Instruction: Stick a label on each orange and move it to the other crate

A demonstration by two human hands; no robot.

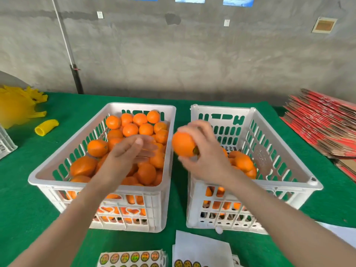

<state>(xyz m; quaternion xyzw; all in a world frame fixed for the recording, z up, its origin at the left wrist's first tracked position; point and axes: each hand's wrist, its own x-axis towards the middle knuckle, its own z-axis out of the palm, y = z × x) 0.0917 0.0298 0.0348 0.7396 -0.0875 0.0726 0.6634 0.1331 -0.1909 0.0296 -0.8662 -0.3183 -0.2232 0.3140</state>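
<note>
Two white slotted crates stand side by side on a green cloth. The left crate [173,120] is heaped with oranges [131,130]. The right crate [285,151] holds only a few oranges [243,163] near its front. My right hand [206,157] grips one orange [183,144] above the gap between the crates. My left hand [128,153] hovers over the left crate with straight, motion-blurred fingers and holds nothing. Sheets of round labels [133,258] lie at the near edge.
White backing paper [202,245] and another label strip [187,264] lie in front of the right crate. Yellow foam fruit nets [47,127] sit at the far left. Flattened red cartons [323,122] are stacked at the right. A grey wall stands behind the table.
</note>
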